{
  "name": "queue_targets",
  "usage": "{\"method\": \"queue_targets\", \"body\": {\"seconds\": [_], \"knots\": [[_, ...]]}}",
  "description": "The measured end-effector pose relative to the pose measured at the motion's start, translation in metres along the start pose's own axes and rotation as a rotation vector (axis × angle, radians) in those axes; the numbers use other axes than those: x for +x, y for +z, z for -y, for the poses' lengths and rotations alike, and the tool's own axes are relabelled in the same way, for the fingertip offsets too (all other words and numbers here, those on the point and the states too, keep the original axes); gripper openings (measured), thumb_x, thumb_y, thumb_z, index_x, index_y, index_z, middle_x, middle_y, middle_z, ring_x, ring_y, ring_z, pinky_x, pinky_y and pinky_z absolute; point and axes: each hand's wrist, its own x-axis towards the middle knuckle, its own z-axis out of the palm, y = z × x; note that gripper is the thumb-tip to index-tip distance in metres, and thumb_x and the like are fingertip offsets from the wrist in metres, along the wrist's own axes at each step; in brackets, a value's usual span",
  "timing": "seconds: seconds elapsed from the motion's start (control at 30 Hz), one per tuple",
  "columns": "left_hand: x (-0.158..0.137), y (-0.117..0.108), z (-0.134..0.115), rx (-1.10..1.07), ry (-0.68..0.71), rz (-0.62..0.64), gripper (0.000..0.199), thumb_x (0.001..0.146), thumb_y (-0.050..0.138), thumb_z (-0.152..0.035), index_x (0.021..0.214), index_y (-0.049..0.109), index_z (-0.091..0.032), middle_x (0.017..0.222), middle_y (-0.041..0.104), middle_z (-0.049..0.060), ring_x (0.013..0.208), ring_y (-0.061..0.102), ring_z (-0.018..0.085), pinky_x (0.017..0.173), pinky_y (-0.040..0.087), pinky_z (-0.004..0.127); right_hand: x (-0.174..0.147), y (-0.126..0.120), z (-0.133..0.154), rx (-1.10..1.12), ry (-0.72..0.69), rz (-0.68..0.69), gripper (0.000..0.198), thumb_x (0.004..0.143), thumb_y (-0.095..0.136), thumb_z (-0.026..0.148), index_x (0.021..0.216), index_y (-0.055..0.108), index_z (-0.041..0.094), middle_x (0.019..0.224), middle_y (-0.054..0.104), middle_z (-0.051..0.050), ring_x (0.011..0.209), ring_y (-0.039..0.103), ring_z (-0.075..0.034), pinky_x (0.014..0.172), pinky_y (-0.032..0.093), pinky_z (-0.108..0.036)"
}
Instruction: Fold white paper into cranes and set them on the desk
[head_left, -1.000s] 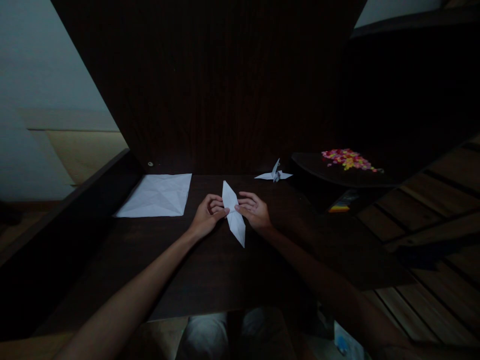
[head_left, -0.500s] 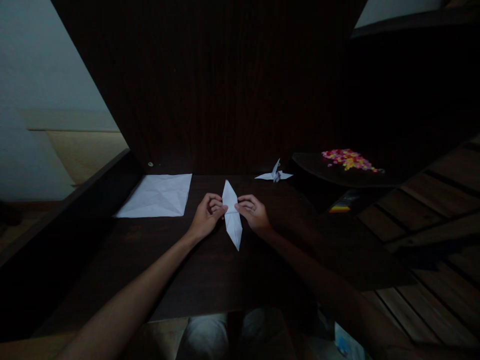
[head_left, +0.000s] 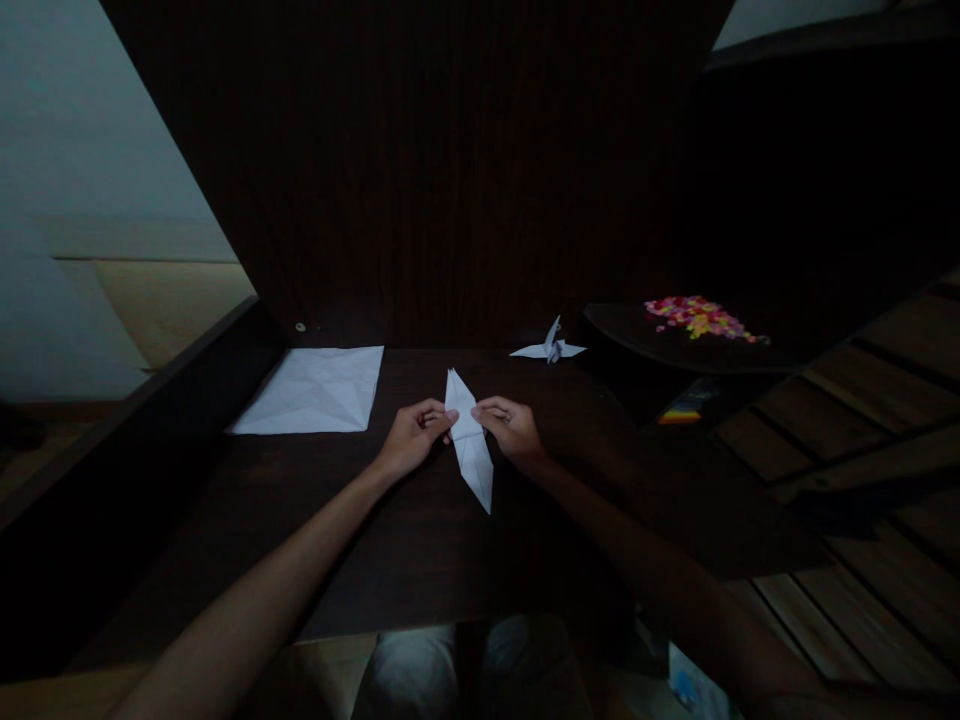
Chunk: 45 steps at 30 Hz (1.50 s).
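Note:
A folded white sheet of origami paper, long and narrow with pointed ends, is held between my two hands above the dark desk. My left hand pinches its left edge, thumb on the top face. On the opposite edge my right hand grips it the same way, with its thumb on the front. The far end shows a split tip, and the near point slants to the right. Fingers behind the paper are partly hidden.
A stack of creased white paper lies on the left of the desk. A folded paper crane stands by the back panel. Small colourful pieces lie on a dark shelf at right. A raised side board borders the left.
The folded paper has tilted: its near point has swung to the right and slightly towards me, and its far tip sits a little lower. Both hands keep their hold, shifting only slightly.

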Motion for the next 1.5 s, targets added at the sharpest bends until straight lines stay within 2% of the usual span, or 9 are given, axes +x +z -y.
{"method": "queue_targets", "body": {"seconds": [0.37, 0.47, 0.57, 0.7, 0.8, 0.97, 1.13, 1.3, 1.5], "knots": [[-0.002, 0.0, -0.002, -0.004, -0.007, 0.076, 0.027, 0.073, 0.066, -0.038, 0.066, 0.062, -0.013, 0.055, 0.059, 0.0, 0.052, 0.054, 0.011, 0.054, 0.044, 0.023, -0.004, 0.001, 0.007, -0.013, -0.02, -0.001, 0.025, 0.068, 0.065, 0.041, 0.07, 0.063, 0.016, 0.058, 0.061, -0.001, 0.047, 0.052, -0.011, 0.042, 0.041, -0.022], [-0.002, 0.002, 0.002, -0.005, 0.026, 0.027, 0.027, 0.075, 0.065, -0.035, 0.088, 0.068, -0.012, 0.062, 0.062, 0.0, 0.054, 0.055, 0.011, 0.056, 0.046, 0.023, -0.005, 0.001, 0.007, -0.034, -0.027, 0.007, 0.024, 0.069, 0.064, 0.04, 0.069, 0.063, 0.017, 0.058, 0.061, -0.001, 0.047, 0.051, -0.01, 0.042, 0.042, -0.021], [-0.002, 0.002, 0.006, 0.027, 0.052, -0.06, 0.043, 0.074, 0.066, -0.033, 0.112, 0.063, -0.013, 0.076, 0.067, 0.001, 0.062, 0.058, 0.012, 0.061, 0.049, 0.025, -0.006, 0.003, 0.002, -0.022, -0.028, 0.006, 0.024, 0.069, 0.066, 0.039, 0.075, 0.065, 0.016, 0.062, 0.063, -0.002, 0.05, 0.053, -0.011, 0.044, 0.044, -0.022], [-0.002, 0.0, 0.007, 0.097, 0.088, -0.042, 0.046, 0.078, 0.062, -0.034, 0.119, 0.06, -0.014, 0.098, 0.07, 0.006, 0.085, 0.063, 0.019, 0.076, 0.052, 0.032, -0.007, 0.004, -0.004, 0.031, -0.056, 0.021, 0.035, 0.07, 0.067, 0.036, 0.099, 0.066, 0.016, 0.069, 0.063, -0.002, 0.058, 0.056, -0.012, 0.054, 0.049, -0.023], [-0.002, -0.001, 0.006, 0.154, 0.127, -0.026, 0.041, 0.081, 0.058, -0.035, 0.117, 0.061, -0.016, 0.106, 0.068, 0.007, 0.098, 0.061, 0.023, 0.084, 0.05, 0.035, -0.007, 0.005, -0.006, 0.039, -0.078, 0.031, 0.037, 0.071, 0.066, 0.035, 0.103, 0.068, 0.017, 0.078, 0.063, -0.004, 0.067, 0.058, -0.013, 0.062, 0.051, -0.025], [-0.002, -0.003, 0.005, 0.201, 0.111, 0.002, 0.039, 0.084, 0.053, -0.037, 0.116, 0.062, -0.017, 0.104, 0.068, 0.006, 0.088, 0.063, 0.022, 0.074, 0.052, 0.032, -0.008, 0.005, -0.004, 0.022, -0.133, 0.074, 0.033, 0.074, 0.065, 0.035, 0.102, 0.07, 0.018, 0.084, 0.061, -0.005, 0.076, 0.058, -0.014, 0.066, 0.051, -0.025], [-0.002, -0.002, 0.005, 0.175, 0.117, -0.021, 0.036, 0.082, 0.056, -0.036, 0.112, 0.065, -0.017, 0.102, 0.068, 0.005, 0.095, 0.061, 0.022, 0.079, 0.05, 0.031, -0.008, 0.004, -0.003, -0.016, -0.16, 0.07, 0.031, 0.075, 0.063, 0.035, 0.101, 0.071, 0.019, 0.085, 0.061, -0.005, 0.078, 0.059, -0.015, 0.067, 0.05, -0.026], [-0.002, 0.0, 0.007, 0.041, 0.023, -0.034, 0.039, 0.074, 0.066, -0.035, 0.108, 0.065, -0.014, 0.074, 0.067, 0.001, 0.063, 0.059, 0.014, 0.061, 0.048, 0.024, -0.008, 0.003, -0.001, -0.047, -0.17, 0.105, 0.028, 0.076, 0.063, 0.036, 0.096, 0.072, 0.02, 0.082, 0.061, -0.004, 0.076, 0.059, -0.016, 0.063, 0.048, -0.026], [0.001, -0.001, 0.007, -0.054, -0.031, -0.079, 0.026, 0.069, 0.07, -0.037, 0.074, 0.067, -0.012, 0.061, 0.063, 0.001, 0.05, 0.053, 0.01, 0.051, 0.042, 0.021, -0.008, 0.004, -0.001, -0.025, -0.1, 0.127, 0.035, 0.074, 0.064, 0.036, 0.102, 0.067, 0.015, 0.074, 0.062, -0.002, 0.068, 0.058, -0.013, 0.064, 0.047, -0.025]]}}
